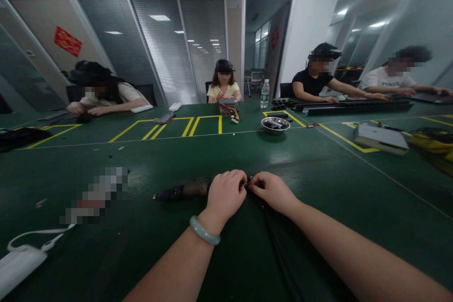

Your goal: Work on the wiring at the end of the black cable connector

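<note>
My left hand (226, 193), a bracelet at its wrist, is closed with its fingertips pinched at a small dark piece (247, 183) that shows a yellowish spot. Facing it, my right hand (274, 192) pinches at the same place, thumb and forefinger together. The piece is too small and too covered to name. Behind the left hand lies a dark, pen-shaped electric screwdriver (184, 192), its tip pointing left and its rear end hidden by the hand. A black cable (274, 231) runs from beneath the right hand toward the table's near edge.
A metal bowl (275, 125) of dark parts and a water bottle (264, 94) stand ahead on the green table (159, 155). A white box (381, 138) lies right; a white power adapter (21, 266) with a cord lies near left. Several people work along the far side.
</note>
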Demonstrator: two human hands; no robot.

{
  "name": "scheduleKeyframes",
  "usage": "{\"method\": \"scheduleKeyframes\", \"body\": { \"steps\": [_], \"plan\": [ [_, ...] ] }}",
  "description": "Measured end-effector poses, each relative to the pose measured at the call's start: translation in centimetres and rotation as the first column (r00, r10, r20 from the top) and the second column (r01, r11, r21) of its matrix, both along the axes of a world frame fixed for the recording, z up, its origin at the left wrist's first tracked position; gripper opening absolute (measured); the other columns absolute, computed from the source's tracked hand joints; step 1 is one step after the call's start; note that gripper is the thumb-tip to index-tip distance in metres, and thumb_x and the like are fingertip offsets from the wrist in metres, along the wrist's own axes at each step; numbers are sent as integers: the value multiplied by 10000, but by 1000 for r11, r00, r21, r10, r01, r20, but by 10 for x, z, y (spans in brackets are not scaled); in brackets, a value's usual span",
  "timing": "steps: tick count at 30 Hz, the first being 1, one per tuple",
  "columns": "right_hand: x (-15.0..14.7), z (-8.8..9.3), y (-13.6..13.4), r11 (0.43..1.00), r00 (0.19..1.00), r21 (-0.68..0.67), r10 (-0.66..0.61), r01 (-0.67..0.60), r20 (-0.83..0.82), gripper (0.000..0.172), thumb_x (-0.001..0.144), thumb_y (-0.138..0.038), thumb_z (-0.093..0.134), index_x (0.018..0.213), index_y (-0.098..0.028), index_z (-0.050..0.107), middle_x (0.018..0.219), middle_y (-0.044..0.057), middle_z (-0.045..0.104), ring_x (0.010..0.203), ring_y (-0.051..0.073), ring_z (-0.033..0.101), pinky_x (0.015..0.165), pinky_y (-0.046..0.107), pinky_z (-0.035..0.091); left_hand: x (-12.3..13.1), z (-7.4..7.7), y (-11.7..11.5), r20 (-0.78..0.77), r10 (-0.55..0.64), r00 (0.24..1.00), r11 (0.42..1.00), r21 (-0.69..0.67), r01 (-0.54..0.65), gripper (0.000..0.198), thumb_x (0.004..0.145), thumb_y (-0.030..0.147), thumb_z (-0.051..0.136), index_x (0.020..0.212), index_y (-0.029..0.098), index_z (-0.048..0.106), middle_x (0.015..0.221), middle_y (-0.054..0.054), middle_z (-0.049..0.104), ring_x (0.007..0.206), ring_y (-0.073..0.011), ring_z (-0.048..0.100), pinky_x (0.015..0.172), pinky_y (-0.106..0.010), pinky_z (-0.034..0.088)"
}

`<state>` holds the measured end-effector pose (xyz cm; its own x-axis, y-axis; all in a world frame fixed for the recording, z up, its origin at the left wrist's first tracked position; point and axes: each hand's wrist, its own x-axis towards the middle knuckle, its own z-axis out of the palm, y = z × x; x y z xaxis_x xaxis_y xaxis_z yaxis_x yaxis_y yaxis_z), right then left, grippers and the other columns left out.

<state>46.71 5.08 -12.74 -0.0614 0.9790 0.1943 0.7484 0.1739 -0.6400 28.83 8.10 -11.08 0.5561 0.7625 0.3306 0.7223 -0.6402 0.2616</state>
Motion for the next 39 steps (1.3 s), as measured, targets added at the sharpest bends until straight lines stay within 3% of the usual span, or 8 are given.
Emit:
{"method": "scheduleKeyframes", "body": {
  "steps": [23,34,39],
  "plan": [
    [1,-3,2,1000,1000,-11,-6,6,-11,74,811,-246,627,799,-208,689,837,10,670,761,163,593,697,266,415,-1,-10,5,26,7,1000,999,32,-8,187,818,166,592,978,254,551,1027,13,635,946,-194,587,794,-325,402],
    [1,-3,2,1000,1000,3,-6,6,-24,66,803,-238,620,784,-208,674,818,-1,665,747,156,588,673,259,401,0,-6,3,15,-2,1000,999,34,1,76,847,221,589,913,248,561,1023,10,645,930,-203,601,784,-343,420],
    [1,-4,2,1000,1000,13,-4,5,-30,67,803,-236,619,784,-209,677,815,-1,667,754,156,589,675,260,393,1,-6,3,-14,0,1000,999,50,1,141,810,162,594,918,249,565,1040,5,646,954,-206,596,806,-342,417]
  ]
}}
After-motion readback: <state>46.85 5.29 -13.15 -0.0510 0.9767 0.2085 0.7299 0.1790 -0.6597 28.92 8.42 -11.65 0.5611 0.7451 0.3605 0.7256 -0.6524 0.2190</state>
